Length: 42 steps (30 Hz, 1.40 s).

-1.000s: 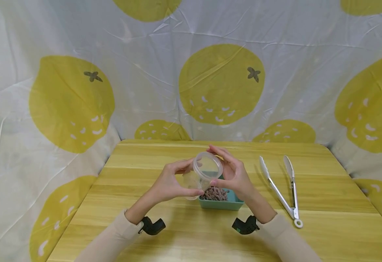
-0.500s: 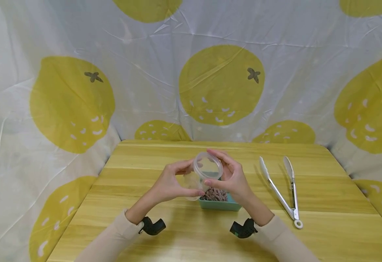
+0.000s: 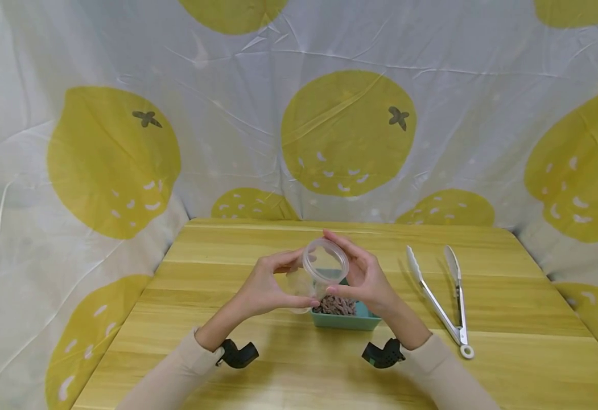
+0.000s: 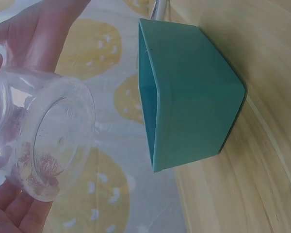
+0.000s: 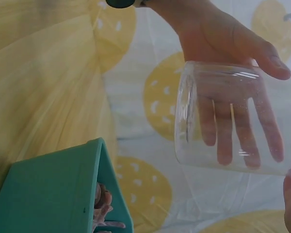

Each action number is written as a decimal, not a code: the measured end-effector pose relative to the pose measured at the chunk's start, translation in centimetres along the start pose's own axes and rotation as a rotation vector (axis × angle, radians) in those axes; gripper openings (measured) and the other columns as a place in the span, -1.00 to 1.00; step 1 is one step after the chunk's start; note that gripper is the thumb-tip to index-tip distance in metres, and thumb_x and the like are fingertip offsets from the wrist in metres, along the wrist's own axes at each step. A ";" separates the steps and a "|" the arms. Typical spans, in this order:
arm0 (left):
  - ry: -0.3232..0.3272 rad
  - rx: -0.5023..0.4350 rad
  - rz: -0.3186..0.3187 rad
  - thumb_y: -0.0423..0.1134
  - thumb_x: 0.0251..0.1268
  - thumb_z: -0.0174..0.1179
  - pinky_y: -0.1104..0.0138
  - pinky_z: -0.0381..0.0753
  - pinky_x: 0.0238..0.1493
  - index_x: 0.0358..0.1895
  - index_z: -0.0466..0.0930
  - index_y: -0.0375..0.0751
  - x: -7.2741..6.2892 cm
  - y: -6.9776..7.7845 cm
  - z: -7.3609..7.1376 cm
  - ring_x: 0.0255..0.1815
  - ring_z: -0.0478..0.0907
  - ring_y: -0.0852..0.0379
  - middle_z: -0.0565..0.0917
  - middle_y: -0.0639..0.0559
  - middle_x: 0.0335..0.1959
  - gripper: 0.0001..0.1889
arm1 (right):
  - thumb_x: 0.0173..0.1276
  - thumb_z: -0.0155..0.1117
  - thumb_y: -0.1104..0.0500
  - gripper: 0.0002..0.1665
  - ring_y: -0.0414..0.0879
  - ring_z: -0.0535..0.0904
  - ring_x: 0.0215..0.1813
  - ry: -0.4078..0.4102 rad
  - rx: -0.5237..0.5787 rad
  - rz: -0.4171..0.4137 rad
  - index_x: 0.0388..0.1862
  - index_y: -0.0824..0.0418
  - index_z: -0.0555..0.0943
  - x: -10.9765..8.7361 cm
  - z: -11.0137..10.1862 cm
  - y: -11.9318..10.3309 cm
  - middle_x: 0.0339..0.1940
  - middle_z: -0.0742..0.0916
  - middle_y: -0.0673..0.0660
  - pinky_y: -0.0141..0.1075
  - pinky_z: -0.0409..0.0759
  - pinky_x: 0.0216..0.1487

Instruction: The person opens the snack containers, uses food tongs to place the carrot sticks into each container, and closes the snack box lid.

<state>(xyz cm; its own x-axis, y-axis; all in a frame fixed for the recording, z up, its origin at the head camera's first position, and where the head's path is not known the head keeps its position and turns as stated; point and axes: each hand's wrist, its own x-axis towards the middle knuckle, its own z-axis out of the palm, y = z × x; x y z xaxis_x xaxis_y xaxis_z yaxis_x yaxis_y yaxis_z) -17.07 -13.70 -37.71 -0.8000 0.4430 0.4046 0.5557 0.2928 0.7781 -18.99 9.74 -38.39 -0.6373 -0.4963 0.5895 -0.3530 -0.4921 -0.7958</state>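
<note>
A clear plastic jar is held tilted above the table between both hands, its round top end turned up toward the head camera. Whether that end bears a clear lid or is a bare rim I cannot tell. My left hand grips the jar's body, thumb on the near side. My right hand holds the top end, thumb at the near edge and fingers at the far edge. The jar's base faces the left wrist camera. Nothing shows inside the jar.
Just below and behind the hands, a teal tub stands on the wooden table with brownish, twisted strips in it. Spread metal tongs lie to the right. A lemon-print curtain hangs around the table.
My right thumb and fingers shift slightly around the jar's top end, first inward and then back outward. The left hand and jar stay nearly still.
</note>
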 end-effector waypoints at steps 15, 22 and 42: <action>0.012 0.000 0.010 -0.18 -0.12 0.64 0.13 0.59 0.13 0.38 0.49 0.04 0.0 0.0 0.2 0.10 0.58 0.14 0.65 0.12 0.18 -0.14 | 0.07 0.62 0.29 0.04 0.09 0.34 0.37 0.186 -0.039 0.022 0.45 0.52 0.26 -0.3 1.6 -0.2 0.39 0.43 0.27 -0.26 0.44 0.32; -0.010 -0.018 0.021 -0.20 -0.14 0.65 0.14 0.61 0.11 0.37 0.51 0.00 0.0 0.1 0.2 0.10 0.58 0.12 0.65 0.12 0.19 -0.15 | 0.12 0.57 0.34 0.00 0.08 0.31 0.41 0.056 0.014 0.024 0.47 0.49 0.25 0.0 0.5 -0.1 0.45 0.41 0.21 -0.26 0.47 0.29; 0.036 0.003 0.010 -0.20 -0.17 0.66 0.04 0.60 0.12 0.37 0.50 -0.04 0.1 0.2 0.1 0.11 0.59 0.13 0.68 0.14 0.13 -0.13 | 0.05 0.65 0.22 0.13 0.13 0.30 0.42 0.192 -0.013 -0.032 0.47 0.55 0.20 -0.1 1.9 -0.6 0.41 0.42 0.25 -0.28 0.38 0.37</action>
<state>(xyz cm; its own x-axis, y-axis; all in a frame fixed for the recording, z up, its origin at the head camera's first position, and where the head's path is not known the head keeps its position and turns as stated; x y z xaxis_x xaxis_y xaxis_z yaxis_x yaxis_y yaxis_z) -17.05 -13.51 -37.54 -0.8022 0.4150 0.4293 0.5641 0.2912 0.7726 -17.44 8.71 -37.72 -0.7441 -0.3343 0.5784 -0.3831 -0.4957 -0.7794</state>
